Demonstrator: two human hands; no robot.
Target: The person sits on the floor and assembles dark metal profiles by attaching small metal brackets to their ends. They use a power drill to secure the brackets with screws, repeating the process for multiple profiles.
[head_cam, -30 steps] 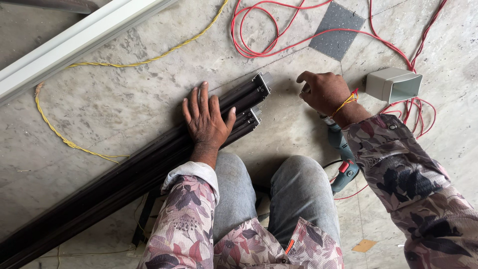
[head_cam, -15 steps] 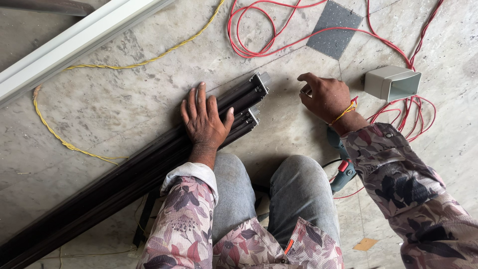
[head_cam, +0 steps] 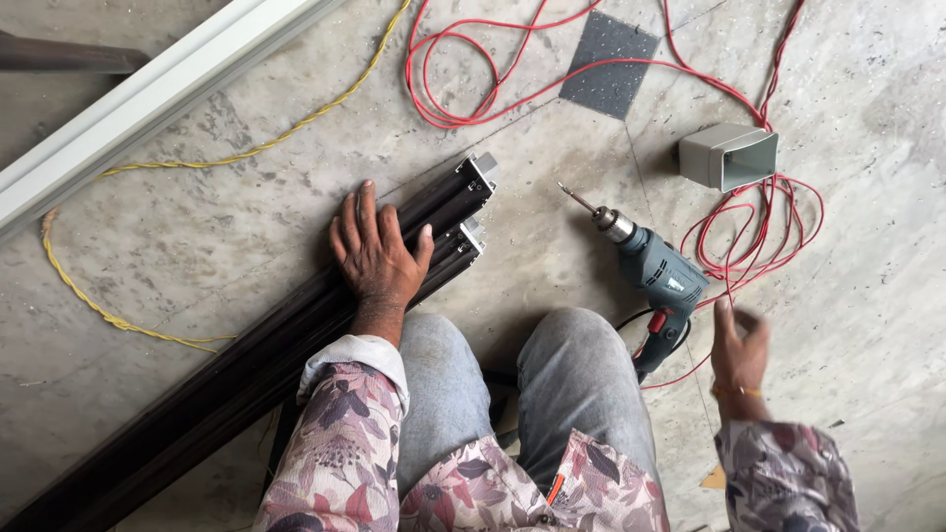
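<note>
The left hand [head_cam: 374, 251] lies flat, palm down and fingers spread, on top of the bundle of long black metal profiles [head_cam: 246, 365]; it presses on them without closing around them. The profiles run along the marble floor [head_cam: 197, 207] from about 7 o'clock of that hand up to their cut ends just past its fingertips at 2 o'clock. The right hand [head_cam: 739, 345] is blurred, loosely open and holds nothing; it hovers just beside the blue-grey electric drill [head_cam: 655, 271], which lies on the floor at the hand's 10 o'clock with its bit pointing to 10 o'clock. Whether the fingers touch the drill's handle cannot be told. At 12 o'clock of the drill a small grey box [head_cam: 727, 156] stands on the floor, and a red cable [head_cam: 493, 99] coils around it and loops far across the floor towards 11 o'clock, past a dark square tile [head_cam: 611, 64]. A yellow cord [head_cam: 246, 153] trails at 10 o'clock of the left hand, beside a long white profile [head_cam: 148, 99]. The person's knees in grey trousers [head_cam: 581, 384] sit between both hands.
</note>
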